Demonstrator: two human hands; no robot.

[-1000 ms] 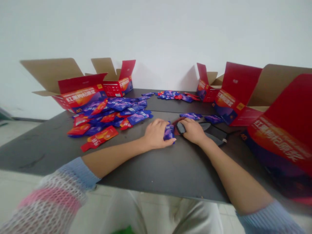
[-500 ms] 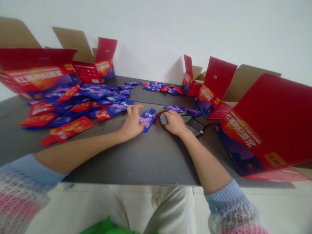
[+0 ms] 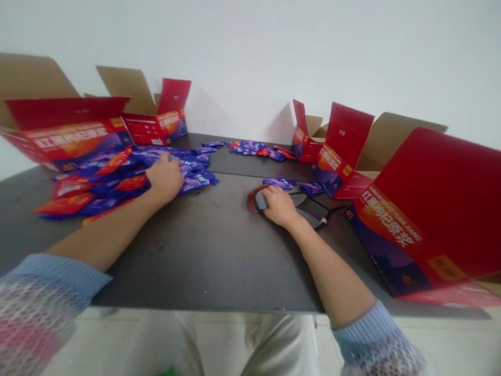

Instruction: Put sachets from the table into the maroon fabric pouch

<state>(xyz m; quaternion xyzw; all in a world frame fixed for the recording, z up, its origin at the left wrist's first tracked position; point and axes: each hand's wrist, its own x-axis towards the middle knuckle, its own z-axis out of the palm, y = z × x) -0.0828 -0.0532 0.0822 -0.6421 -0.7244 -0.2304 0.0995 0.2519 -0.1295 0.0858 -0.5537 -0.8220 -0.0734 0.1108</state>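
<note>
My left hand [image 3: 165, 177] rests on the right edge of a heap of blue and red sachets [image 3: 113, 177] on the dark table [image 3: 219, 250]. Its fingers curl down onto the sachets; what they grip is hidden. My right hand [image 3: 278, 204] is closed round a dark grey handheld device [image 3: 260, 200] with a red part at its left end. A black cable with a white collar [image 3: 324, 221] trails from the device to the right. The blue sachet seen between my hands earlier is out of sight.
Open red cardboard boxes stand at the left [image 3: 70, 138], back left [image 3: 160, 122], back right [image 3: 309, 141] and right [image 3: 426, 219]. A smaller scatter of sachets [image 3: 258, 149] lies at the back, and a few sachets [image 3: 279, 183] lie just beyond my right hand.
My left hand carried a blue sachet away from the device and moved left onto the heap. My right hand stayed on the device. My head view shifted slightly.
</note>
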